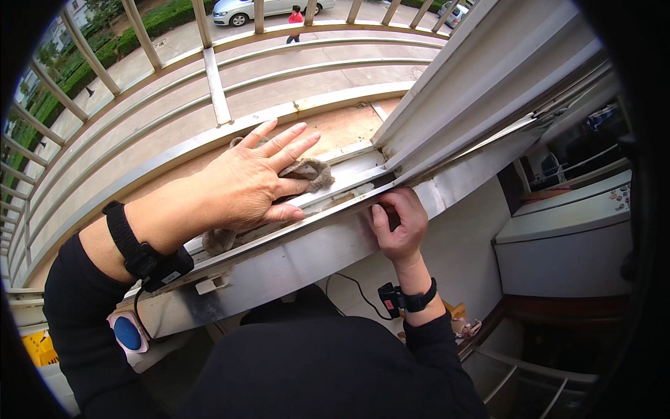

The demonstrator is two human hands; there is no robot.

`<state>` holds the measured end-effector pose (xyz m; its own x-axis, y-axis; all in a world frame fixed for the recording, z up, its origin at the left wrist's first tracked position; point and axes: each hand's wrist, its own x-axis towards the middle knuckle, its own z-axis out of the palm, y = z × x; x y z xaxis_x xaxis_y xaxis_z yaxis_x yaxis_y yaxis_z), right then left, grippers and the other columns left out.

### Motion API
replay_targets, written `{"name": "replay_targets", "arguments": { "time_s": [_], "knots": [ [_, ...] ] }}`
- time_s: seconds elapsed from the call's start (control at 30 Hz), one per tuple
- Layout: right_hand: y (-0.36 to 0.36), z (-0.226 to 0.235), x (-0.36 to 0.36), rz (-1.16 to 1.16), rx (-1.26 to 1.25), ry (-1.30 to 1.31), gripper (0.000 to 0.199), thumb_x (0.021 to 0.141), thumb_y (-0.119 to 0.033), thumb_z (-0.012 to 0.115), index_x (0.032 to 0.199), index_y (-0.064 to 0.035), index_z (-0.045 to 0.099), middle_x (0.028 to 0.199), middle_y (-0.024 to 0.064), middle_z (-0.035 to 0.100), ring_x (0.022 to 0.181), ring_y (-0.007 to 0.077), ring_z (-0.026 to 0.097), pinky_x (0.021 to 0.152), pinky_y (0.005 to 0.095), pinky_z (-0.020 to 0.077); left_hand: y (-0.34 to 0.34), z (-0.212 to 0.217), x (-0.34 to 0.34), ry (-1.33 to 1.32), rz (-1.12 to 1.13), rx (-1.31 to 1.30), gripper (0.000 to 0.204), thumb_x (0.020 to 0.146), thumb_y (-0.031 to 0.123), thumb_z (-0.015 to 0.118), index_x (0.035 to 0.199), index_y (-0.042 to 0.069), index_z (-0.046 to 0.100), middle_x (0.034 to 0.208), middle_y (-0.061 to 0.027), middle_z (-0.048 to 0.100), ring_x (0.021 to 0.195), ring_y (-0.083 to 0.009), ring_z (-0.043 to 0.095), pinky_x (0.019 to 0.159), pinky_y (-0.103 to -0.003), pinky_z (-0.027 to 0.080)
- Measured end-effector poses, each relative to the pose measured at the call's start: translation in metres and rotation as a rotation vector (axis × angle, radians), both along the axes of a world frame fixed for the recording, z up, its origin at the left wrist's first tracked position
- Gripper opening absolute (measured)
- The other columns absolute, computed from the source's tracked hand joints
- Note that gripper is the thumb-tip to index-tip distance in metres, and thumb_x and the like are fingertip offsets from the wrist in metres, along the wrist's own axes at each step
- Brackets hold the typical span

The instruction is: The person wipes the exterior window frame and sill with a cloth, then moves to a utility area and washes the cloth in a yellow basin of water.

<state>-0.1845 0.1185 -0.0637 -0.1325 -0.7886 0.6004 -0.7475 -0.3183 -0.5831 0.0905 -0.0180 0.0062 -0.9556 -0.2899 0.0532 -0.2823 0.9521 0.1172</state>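
A soiled grey-brown rag lies bunched on the window track. Over it my left hand is laid flat, palm down, with the fingers stretched out and spread. More of the rag shows below that hand; the part under the palm is hidden. Dirt marks the channel of the track. My right hand rests against the near metal edge of the sill, its fingers loosely curled and the thumb bent in. I see nothing inside its curl.
White sliding window frames stand at the right end of the track. Beyond the sill runs a metal bar guard. A white cabinet is at the right. At the lower left is a blue round object. Black cables hang below the sill.
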Motion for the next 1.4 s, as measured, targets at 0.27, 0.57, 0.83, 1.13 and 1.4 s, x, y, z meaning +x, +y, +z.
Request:
{"name": "replay_targets", "arguments": {
  "time_s": [0.27, 0.57, 0.83, 1.13, 1.4],
  "knots": [
    [0.0, 0.003, 0.001, 0.003, -0.005, 0.019, 0.012, 0.075, -0.009, 0.072, 0.082, -0.0022, 0.066, 0.081, 0.0124, 0.064, 0.071, 0.0303, 0.062, 0.062, 0.0355, 0.0506, -0.017, 0.001, -0.093, 0.155, -0.106, -0.42, 0.039, 0.098, 0.044, 0.047, 0.113, 0.015, 0.069, 0.144, -0.0131, 0.045, 0.14, -0.0251, 0.035, 0.12, -0.045, 0.02],
    [-0.001, 0.002, -0.002, 0.02, -0.044, 0.044, 0.012, 0.076, -0.006, 0.07, 0.083, 0.0003, 0.064, 0.08, 0.0124, 0.062, 0.068, 0.0271, 0.06, 0.059, 0.0329, 0.0487, -0.028, -0.021, -0.085, 0.351, -0.127, -0.332, 0.02, 0.086, 0.024, 0.064, 0.102, 0.011, 0.064, 0.094, -0.0051, 0.058, 0.094, -0.0215, 0.059, 0.086, -0.036, 0.044],
    [-0.001, 0.005, 0.0, 0.006, -0.048, 0.052, 0.012, 0.076, -0.009, 0.071, 0.082, -0.0005, 0.064, 0.078, 0.0122, 0.062, 0.067, 0.0274, 0.06, 0.059, 0.0333, 0.0483, -0.026, -0.025, -0.102, 0.299, -0.03, -0.247, 0.027, 0.087, 0.014, 0.057, 0.109, -0.001, 0.058, 0.097, -0.0136, 0.061, 0.093, -0.0281, 0.06, 0.083, -0.039, 0.047],
    [-0.001, 0.004, 0.003, -0.026, -0.031, 0.033, 0.01, 0.075, -0.008, 0.071, 0.08, -0.0026, 0.065, 0.078, 0.0123, 0.063, 0.069, 0.0307, 0.061, 0.061, 0.0362, 0.0505, -0.026, -0.009, -0.12, -0.032, -0.051, -0.521, 0.02, 0.089, 0.019, 0.053, 0.096, 0.003, 0.063, 0.084, -0.0096, 0.065, 0.086, -0.0218, 0.063, 0.08, -0.033, 0.048],
    [0.001, 0.003, 0.001, -0.016, -0.057, 0.015, 0.008, 0.075, -0.008, 0.07, 0.079, -0.0031, 0.066, 0.078, 0.011, 0.064, 0.068, 0.0287, 0.061, 0.059, 0.035, 0.0502, -0.019, -0.002, -0.042, -0.056, -0.193, -0.206, 0.043, 0.09, 0.013, 0.054, 0.132, 0.005, 0.056, 0.116, -0.0143, 0.059, 0.099, -0.0273, 0.063, 0.089, -0.038, 0.051]
  ]
}}
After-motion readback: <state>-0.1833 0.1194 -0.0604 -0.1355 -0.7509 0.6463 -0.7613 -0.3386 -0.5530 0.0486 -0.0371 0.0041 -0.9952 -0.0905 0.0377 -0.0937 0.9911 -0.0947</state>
